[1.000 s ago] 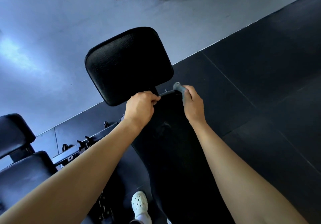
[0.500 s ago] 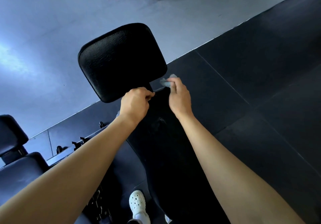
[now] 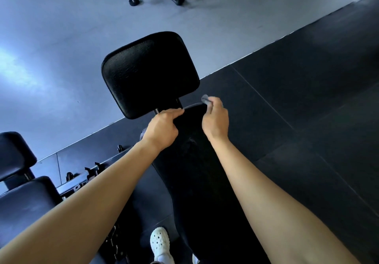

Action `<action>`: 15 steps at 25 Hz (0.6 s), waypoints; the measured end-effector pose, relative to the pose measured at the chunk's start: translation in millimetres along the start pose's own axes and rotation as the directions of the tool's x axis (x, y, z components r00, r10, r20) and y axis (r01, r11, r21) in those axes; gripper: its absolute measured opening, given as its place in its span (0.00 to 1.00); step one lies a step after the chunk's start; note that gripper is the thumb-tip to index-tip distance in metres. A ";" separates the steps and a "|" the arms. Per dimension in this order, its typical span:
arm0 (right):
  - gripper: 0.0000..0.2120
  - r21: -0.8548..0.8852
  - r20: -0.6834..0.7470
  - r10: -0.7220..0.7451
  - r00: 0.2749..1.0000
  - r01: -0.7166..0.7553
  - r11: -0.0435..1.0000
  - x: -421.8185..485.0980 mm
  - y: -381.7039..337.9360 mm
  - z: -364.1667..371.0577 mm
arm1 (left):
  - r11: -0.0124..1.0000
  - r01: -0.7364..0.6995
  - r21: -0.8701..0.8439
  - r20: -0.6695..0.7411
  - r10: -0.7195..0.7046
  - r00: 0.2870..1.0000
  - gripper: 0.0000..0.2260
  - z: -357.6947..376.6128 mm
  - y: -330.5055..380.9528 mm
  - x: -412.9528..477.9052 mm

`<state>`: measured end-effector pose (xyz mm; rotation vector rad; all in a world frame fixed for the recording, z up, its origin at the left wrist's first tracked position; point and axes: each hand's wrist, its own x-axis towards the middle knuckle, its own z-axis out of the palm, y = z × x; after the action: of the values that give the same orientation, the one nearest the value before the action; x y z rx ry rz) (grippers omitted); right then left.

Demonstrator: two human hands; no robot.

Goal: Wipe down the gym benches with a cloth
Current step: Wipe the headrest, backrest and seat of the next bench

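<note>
Dim, bluish; glare patch on grey floor [image 3: 24, 75] left; wide-angle edge distortion.

Arms outstretched, left hand [image 3: 164, 129] and right hand [image 3: 215, 120] curled.

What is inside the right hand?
A crumpled grey cloth sticks out beyond the right hand near the long black bench pad; how much more is bunched inside the grip is hidden.

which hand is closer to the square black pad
Left. The left hand grips the long pad just below the square pad; the right hand, holding the grey cloth, sits off its lower right corner.
</note>
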<state>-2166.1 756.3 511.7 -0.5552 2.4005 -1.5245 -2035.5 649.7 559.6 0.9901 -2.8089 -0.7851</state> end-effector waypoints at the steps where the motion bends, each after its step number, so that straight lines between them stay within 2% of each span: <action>1: 0.13 -0.015 0.030 -0.110 0.994 0.110 0.994 -1.7 -10.1 4.8 | 1.000 -0.002 0.007 0.015 0.002 1.000 0.30 -2.1 1.3 -2.1; 4: 0.13 -0.171 0.157 -0.378 0.912 0.402 0.899 -23.3 -14.8 11.4 | 0.998 -0.058 0.032 0.044 0.057 0.997 0.32 -10.6 6.0 -7.5; 7: 0.21 -0.373 0.215 -0.468 0.857 0.515 0.772 -31.0 8.1 3.4 | 0.991 -0.125 0.053 0.081 0.120 0.989 0.29 -15.5 1.0 -13.1; 9: 0.22 -0.421 0.171 -0.433 0.885 0.463 0.780 -28.7 11.4 3.9 | 0.991 -0.120 0.056 0.082 0.115 0.990 0.28 -21.9 -11.5 -17.5; 11: 0.18 -0.418 0.042 -0.345 0.938 0.330 0.846 -27.9 -2.2 14.2 | 0.995 -0.089 0.043 0.065 0.086 0.994 0.26 -30.3 -22.8 -24.6; 13: 0.13 -0.451 -0.054 -0.278 0.959 0.224 0.864 -35.4 -27.9 36.9 | 0.998 -0.058 0.034 0.039 0.057 0.998 0.26 -41.6 -35.9 -36.3; 15: 0.12 -0.455 -0.045 -0.276 0.960 0.226 0.861 -53.1 -45.6 61.9 | 0.998 -0.021 0.058 0.018 0.020 1.000 0.24 -49.6 -53.6 -43.8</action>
<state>-2085.2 712.0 526.7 -0.9335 2.8792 -1.0986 -1959.3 618.5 581.4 0.9661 -2.8677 -0.7174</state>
